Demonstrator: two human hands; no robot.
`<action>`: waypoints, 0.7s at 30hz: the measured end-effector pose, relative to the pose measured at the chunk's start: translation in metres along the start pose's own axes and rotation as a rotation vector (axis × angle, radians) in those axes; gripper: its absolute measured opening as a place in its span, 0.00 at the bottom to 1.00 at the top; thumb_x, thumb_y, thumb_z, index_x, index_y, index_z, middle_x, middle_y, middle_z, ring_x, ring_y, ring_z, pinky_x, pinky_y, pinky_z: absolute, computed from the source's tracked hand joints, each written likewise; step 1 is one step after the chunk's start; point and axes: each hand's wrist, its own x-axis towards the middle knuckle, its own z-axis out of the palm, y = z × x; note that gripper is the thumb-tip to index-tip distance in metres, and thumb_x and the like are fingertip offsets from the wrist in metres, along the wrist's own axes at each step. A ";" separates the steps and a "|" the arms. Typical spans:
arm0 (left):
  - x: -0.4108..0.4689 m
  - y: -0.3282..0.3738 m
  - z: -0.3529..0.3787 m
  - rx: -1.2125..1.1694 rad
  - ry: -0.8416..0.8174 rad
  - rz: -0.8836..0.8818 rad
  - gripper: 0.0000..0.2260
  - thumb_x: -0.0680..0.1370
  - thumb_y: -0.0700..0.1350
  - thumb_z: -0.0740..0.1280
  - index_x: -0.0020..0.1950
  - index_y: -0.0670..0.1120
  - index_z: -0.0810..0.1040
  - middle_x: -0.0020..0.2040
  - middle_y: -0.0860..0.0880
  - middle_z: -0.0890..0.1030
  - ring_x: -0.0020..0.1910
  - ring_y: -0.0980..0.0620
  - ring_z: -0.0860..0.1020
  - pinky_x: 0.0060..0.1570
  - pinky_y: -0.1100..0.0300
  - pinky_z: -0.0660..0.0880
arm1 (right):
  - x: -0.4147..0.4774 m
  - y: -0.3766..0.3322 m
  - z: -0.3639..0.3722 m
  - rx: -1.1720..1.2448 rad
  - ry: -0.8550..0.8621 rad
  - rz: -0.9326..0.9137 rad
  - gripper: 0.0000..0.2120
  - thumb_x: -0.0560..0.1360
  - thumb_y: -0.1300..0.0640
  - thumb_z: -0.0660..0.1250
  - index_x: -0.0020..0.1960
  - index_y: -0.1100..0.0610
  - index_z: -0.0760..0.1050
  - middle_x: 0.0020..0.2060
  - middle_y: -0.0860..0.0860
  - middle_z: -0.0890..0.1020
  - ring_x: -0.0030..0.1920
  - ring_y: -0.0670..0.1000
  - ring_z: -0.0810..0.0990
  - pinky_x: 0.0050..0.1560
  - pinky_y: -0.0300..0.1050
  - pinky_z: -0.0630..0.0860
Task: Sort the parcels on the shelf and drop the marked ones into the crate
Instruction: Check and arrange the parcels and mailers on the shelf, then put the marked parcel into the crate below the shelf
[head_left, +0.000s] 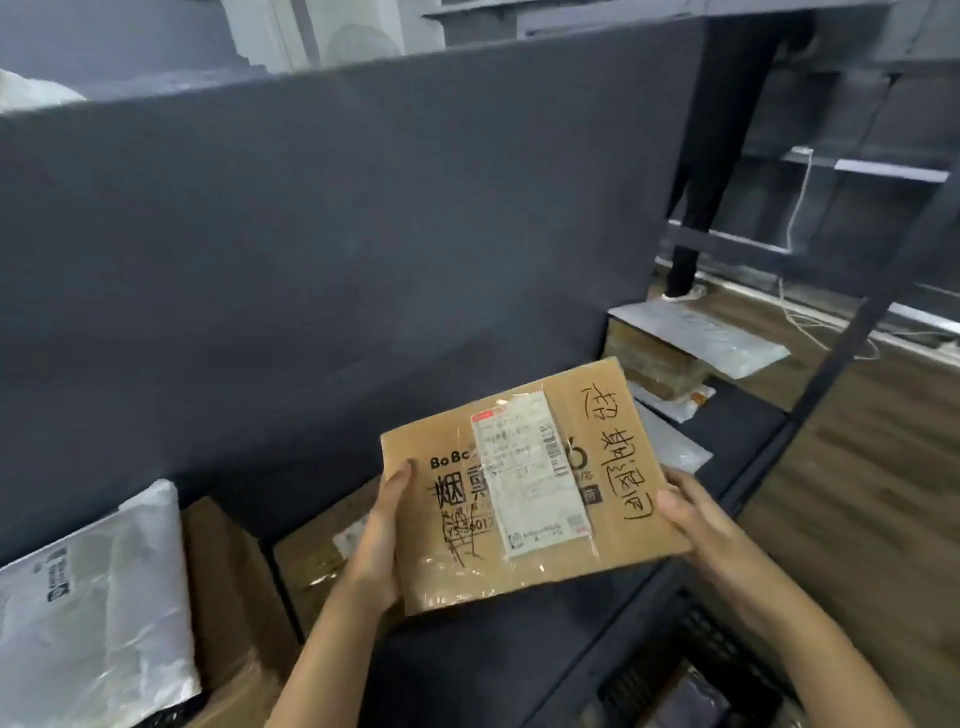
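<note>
You hold the box (530, 483) above the shelf (493, 649), tilted toward you. Your left hand (382, 535) grips its left edge, thumb on top, and your right hand (696, 519) grips the right edge. Marker writing (623, 452) runs beside the label (535, 478), so it's likely a marked one. Swing it right and down over what looks like the crate (675, 670), level it, then let go with both hands together.

"What stood behind?"

"A dark grey matte back panel (363, 234) filled most of the view; a dark metal shelf upright (852, 332) slanted across at the right."

"And the floor?"

"Brown wood-plank floor (857, 493); a thin white cable (797, 208) hung down and trailed onto it; the light was dim."
</note>
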 end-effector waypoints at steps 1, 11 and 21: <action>0.001 -0.009 0.012 -0.014 -0.002 0.000 0.17 0.74 0.56 0.64 0.61 0.52 0.75 0.53 0.39 0.81 0.50 0.44 0.80 0.47 0.51 0.76 | -0.008 0.007 -0.013 0.032 0.042 0.026 0.43 0.56 0.25 0.67 0.67 0.44 0.68 0.60 0.46 0.79 0.58 0.46 0.78 0.63 0.49 0.71; 0.015 -0.122 0.109 0.121 -0.392 -0.189 0.21 0.80 0.55 0.57 0.73 0.59 0.61 0.63 0.50 0.79 0.61 0.49 0.78 0.56 0.46 0.77 | -0.100 0.086 -0.118 0.273 0.324 0.246 0.44 0.47 0.27 0.74 0.57 0.49 0.78 0.54 0.52 0.84 0.60 0.56 0.78 0.65 0.54 0.69; -0.003 -0.193 0.176 0.257 -0.435 -0.219 0.32 0.69 0.67 0.66 0.69 0.74 0.53 0.69 0.56 0.72 0.66 0.48 0.74 0.62 0.37 0.71 | -0.115 0.112 -0.198 0.171 0.399 0.321 0.39 0.48 0.30 0.76 0.53 0.48 0.78 0.48 0.46 0.84 0.49 0.46 0.81 0.50 0.42 0.75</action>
